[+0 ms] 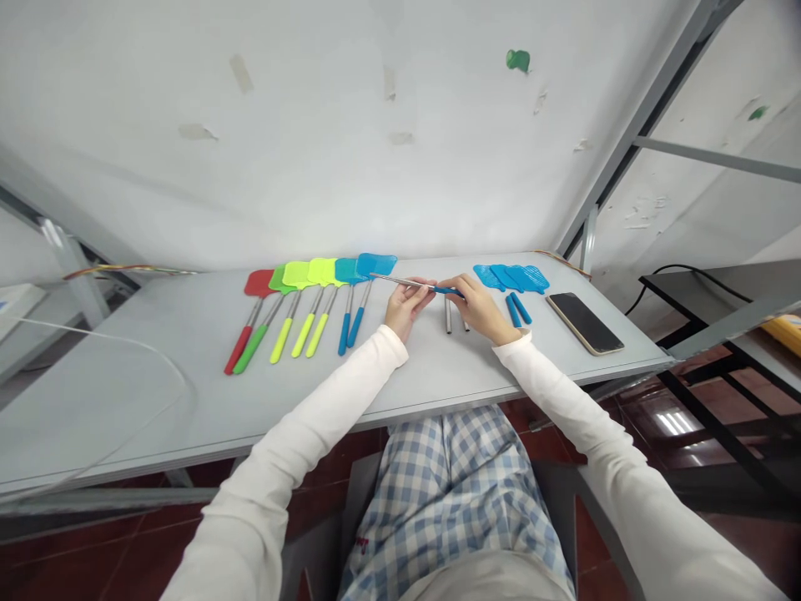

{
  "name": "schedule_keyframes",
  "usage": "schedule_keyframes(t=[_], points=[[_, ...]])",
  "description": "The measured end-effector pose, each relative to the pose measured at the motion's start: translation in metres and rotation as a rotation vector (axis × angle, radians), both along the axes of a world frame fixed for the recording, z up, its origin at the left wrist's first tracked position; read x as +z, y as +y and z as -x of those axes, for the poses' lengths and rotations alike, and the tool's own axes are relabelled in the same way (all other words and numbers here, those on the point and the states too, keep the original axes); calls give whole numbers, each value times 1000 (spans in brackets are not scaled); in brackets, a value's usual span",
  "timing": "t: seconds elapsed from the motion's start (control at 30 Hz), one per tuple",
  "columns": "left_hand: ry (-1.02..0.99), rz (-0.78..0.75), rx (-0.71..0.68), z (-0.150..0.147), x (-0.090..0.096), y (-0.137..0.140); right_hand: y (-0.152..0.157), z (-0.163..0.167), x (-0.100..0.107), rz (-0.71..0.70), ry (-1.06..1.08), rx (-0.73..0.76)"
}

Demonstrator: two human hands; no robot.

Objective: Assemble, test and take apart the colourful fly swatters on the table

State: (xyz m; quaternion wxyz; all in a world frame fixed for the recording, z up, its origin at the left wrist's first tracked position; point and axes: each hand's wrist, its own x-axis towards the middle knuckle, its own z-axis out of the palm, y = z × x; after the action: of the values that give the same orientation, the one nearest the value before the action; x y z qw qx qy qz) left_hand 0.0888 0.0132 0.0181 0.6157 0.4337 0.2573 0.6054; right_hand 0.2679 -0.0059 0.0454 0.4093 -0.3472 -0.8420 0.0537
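Observation:
Between my hands is a thin metal rod point(395, 279) with a blue handle point(448, 291) on its right end. My left hand point(408, 309) is closed around the rod. The fingers of my right hand point(481, 309) grip the blue handle. Below them, two more metal rods point(448, 319) lie on the table, partly hidden by my right hand. To the right lie two loose blue handles point(519, 309) and several blue swatter heads point(511, 277), overlapping in a row.
On the left of the grey table point(156, 334) lies a row of whole fly swatters: red point(259, 284), green point(256, 338), yellow point(284, 338) and blue point(358, 325). A phone point(585, 323) rests at the right. A white cable point(125, 336) crosses the left end. Behind stands a white wall point(375, 192).

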Motion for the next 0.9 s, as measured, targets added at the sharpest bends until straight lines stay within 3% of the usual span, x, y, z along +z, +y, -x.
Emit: schedule_keyframes(t=[0.2,0.33,0.4,0.53,0.6,0.7,0.8,0.9], points=[[27,20,-35,3,2,3,6,11,0,88,171,23],[25,56,-26,4,6,3,22,6,7,242,125,32],[26,60,-28,5,9,2,38,-3,9,262,2,-130],[68,35,-43,9,15,0,70,-27,1,301,-372,-728],[161,-13,-30,11,15,1,78,-34,-10,371,-528,-868],[391,-98,68,12,12,3,81,-33,-24,380,-595,-839],[648,-238,261,13,7,4,81,-30,-30,328,-548,-711],[986,-380,428,14,4,-1,83,-32,-32,324,-477,-709]])
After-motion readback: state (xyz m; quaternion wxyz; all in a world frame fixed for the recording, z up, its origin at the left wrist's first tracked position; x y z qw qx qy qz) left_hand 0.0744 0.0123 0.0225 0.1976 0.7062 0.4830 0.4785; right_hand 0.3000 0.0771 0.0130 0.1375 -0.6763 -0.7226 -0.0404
